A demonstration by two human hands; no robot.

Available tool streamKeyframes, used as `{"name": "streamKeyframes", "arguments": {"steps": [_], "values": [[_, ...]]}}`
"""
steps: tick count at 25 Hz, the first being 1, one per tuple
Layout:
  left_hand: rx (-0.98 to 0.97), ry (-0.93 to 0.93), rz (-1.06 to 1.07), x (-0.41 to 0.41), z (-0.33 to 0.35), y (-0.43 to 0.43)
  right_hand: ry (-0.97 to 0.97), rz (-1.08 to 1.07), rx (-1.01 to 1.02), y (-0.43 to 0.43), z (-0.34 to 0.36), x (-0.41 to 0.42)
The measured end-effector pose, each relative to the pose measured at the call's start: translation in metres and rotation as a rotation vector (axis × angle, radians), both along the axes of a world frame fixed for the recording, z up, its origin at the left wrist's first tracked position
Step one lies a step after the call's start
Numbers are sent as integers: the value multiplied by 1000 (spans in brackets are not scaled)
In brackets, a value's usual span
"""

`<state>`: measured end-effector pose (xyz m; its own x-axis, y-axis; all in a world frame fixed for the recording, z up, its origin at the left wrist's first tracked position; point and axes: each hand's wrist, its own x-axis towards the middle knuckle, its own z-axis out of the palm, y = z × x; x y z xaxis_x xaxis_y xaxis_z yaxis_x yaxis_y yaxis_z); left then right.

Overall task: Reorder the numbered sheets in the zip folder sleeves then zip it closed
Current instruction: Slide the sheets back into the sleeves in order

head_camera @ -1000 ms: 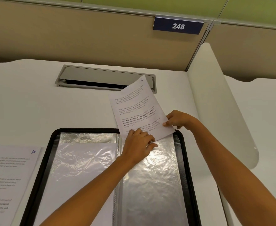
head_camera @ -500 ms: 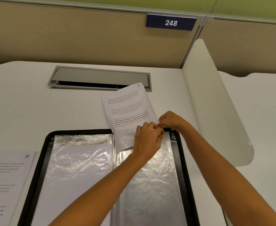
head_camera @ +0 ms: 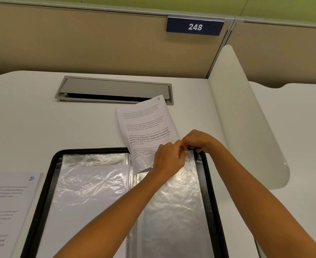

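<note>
The black zip folder (head_camera: 41, 198) lies open on the desk, its clear plastic sleeves showing. A printed sheet marked 9 (head_camera: 146, 125) sticks out of the top of the right-hand sleeve (head_camera: 174, 211), tilted, with its lower corner inside the plastic. My left hand (head_camera: 169, 160) pinches the sleeve's top edge near its right corner. My right hand (head_camera: 198, 141) meets it there, fingers curled on the sheet's edge and the sleeve mouth. A sheet marked 10 (head_camera: 6, 207) lies flat on the desk left of the folder. The left sleeve (head_camera: 90, 187) holds a blank-looking page.
A grey cable hatch (head_camera: 114, 90) is set into the desk behind the folder. A white curved divider (head_camera: 246, 116) rises on the right. Beige partition walls with a blue sign reading 248 (head_camera: 194, 26) stand at the back.
The sheet marked 9 has slid lower into the right sleeve. My left hand moved right along the sleeve's top edge until it met my right hand.
</note>
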<state>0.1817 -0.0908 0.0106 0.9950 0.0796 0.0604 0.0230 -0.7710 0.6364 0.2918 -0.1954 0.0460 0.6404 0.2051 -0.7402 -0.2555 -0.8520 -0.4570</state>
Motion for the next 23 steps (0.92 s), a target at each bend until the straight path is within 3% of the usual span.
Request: {"name": "streamKeyframes", "arguments": {"steps": [4, 10, 12, 14, 17, 21, 23], "values": [[-95, 71, -20, 6, -2, 5, 52, 119, -78, -6, 2, 5], [-79, 5, -1, 11, -6, 11, 127, 294, -85, -25, 12, 15], [-53, -23, 82, 15, -6, 18, 116, 314, -88, -27, 12, 18], [-15, -7, 298, 25, -5, 41, 104, 306, -77, -28, 8, 19], [-69, 218, 579, 43, -6, 95, 99, 276, -33, -34, 2, 19], [-398, 424, 582, 59, -8, 139, 114, 274, -7, -37, -5, 20], [-450, 486, 575, 63, -7, 145, 109, 280, -26, -35, -5, 22]]}}
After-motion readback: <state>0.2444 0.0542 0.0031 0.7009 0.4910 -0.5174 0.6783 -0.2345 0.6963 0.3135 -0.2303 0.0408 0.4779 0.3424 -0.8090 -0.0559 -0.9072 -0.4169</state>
